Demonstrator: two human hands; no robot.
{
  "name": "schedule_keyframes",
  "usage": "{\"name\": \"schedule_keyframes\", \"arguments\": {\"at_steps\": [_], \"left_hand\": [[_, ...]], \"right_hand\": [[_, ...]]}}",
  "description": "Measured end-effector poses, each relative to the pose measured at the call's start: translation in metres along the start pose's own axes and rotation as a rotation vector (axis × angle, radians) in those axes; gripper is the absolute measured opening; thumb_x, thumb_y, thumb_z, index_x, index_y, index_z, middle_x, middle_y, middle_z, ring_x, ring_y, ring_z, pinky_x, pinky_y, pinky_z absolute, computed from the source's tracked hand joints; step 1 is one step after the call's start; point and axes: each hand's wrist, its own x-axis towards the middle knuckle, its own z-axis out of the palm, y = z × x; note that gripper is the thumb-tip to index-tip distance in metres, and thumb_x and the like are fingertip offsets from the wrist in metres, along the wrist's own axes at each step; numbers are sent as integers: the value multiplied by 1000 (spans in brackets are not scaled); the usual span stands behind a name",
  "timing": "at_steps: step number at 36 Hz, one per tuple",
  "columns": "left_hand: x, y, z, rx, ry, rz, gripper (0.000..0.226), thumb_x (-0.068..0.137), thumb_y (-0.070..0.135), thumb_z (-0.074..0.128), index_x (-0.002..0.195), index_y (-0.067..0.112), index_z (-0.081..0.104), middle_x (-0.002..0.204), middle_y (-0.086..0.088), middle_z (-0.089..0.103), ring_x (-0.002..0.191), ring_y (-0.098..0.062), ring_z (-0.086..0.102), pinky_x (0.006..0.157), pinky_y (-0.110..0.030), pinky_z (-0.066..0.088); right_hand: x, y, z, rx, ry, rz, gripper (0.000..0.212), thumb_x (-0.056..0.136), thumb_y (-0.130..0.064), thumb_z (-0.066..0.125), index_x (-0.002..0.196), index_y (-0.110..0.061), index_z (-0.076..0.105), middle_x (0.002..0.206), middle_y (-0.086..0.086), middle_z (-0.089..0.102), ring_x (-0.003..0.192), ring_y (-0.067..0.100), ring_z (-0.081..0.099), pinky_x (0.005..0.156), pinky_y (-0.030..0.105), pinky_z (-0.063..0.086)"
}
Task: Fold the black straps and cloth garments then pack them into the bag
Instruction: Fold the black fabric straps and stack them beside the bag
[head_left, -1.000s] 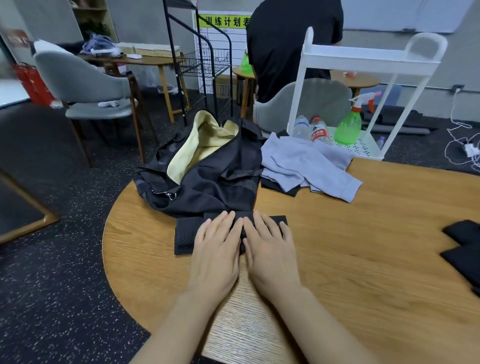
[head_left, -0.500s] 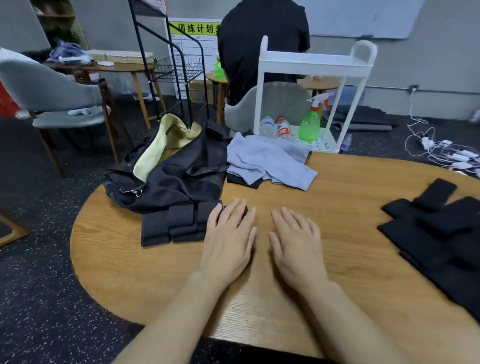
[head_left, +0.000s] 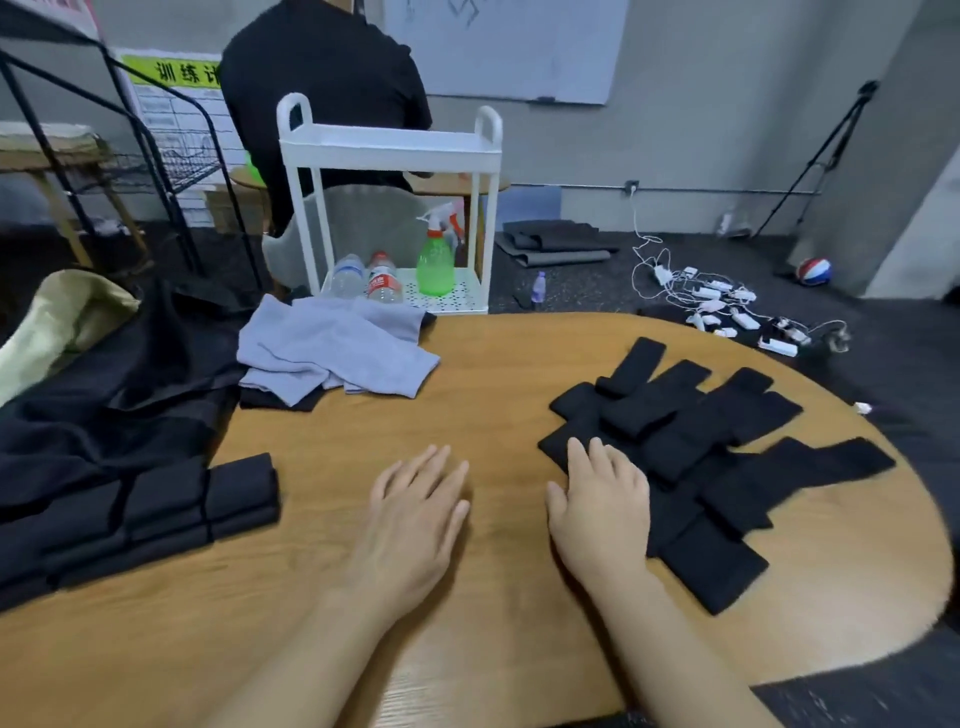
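A folded black strap (head_left: 156, 512) lies at the left of the wooden table (head_left: 493, 374), in front of the black bag (head_left: 104, 395) with its pale yellow lining (head_left: 57, 322). A crumpled grey cloth garment (head_left: 332, 348) sits behind, over a dark piece. On the right lies a spread pile of unfolded black straps (head_left: 696, 457). My left hand (head_left: 415, 514) rests flat on the bare wood, fingers straight. My right hand (head_left: 602, 504) lies flat with its fingertips on the near left edge of the strap pile. Neither hand holds anything.
A white two-tier cart (head_left: 389, 208) with water bottles and a green spray bottle (head_left: 436, 260) stands behind the table. A person in black (head_left: 322, 88) sits beyond it. Chargers and cables (head_left: 722, 306) lie on the floor at right.
Both hands have left the folded strap and moved right across the table. The view swung right, and my right hand now touches the unfolded strap pile.
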Motion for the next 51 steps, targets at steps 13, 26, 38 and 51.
{"name": "schedule_keyframes", "arguments": {"at_steps": [13,26,38,51], "left_hand": [[6,12,19,-129,-1,-128,60,99,50,21,135,21,59,143,5,53,136,-13,43,104,-37,32],[3,5,12,-386,187,-319,60,96,48,28,138,14,55,140,-2,55,134,-22,44,109,-46,33],[-20,-5,-10,-597,280,-449,37,103,19,42,137,12,54,139,0,54,127,-3,37,107,-22,25],[-41,-16,-18,-522,256,-240,40,94,47,43,115,25,68,116,19,61,113,2,49,100,-28,37]], "right_hand": [[41,6,4,-153,-140,23,31,92,-17,54,64,-17,40,68,-2,49,82,20,43,56,29,19],[-28,-27,-10,25,134,-222,36,46,-18,85,50,-18,50,47,-2,49,47,20,48,50,28,27],[-83,-46,-12,175,96,-654,13,76,-28,53,66,-22,59,73,-7,62,68,14,57,55,27,43],[-61,-27,-46,421,36,-501,26,90,-39,46,87,-24,67,82,-12,66,76,13,59,61,27,43]]}}
